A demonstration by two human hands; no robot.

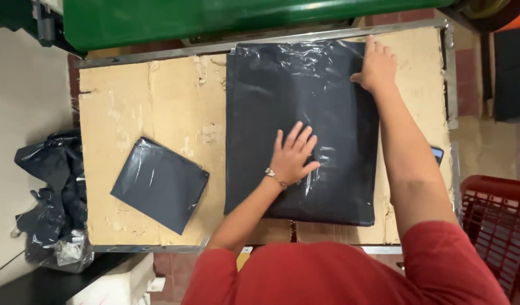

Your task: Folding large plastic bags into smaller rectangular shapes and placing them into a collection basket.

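Both hands lie flat on a big black bag point(271, 101). The left hand point(294, 155) has its fingers spread wide and presses down on the middle of the bag. A thin bracelet point(275, 178) sits on that wrist. The right hand point(377, 68) is up at the far right corner of the bag, fingers together and stretched out, palm down on the edge. Neither hand pinches or grips anything.

The big bag is shiny and smooth. It lies flat on a sheet of brown cardboard point(158, 101) that covers a table with a metal rim point(451, 79). The bag goes from the far edge, past the right hand, down to the near edge, under the left arm.

Well to the left of the left hand, a small folded bag point(160, 183) of the same black lies on the cardboard, turned at a slant. It does not touch the big bag.

Further left, off the table, a heap of crumpled black bags point(51, 186) sits low down. Past the right hand, at the far side, stands a green bin point(214, 17). To the right of the right arm is a red crate point(497, 220). The person wears a red shirt point(339, 277).
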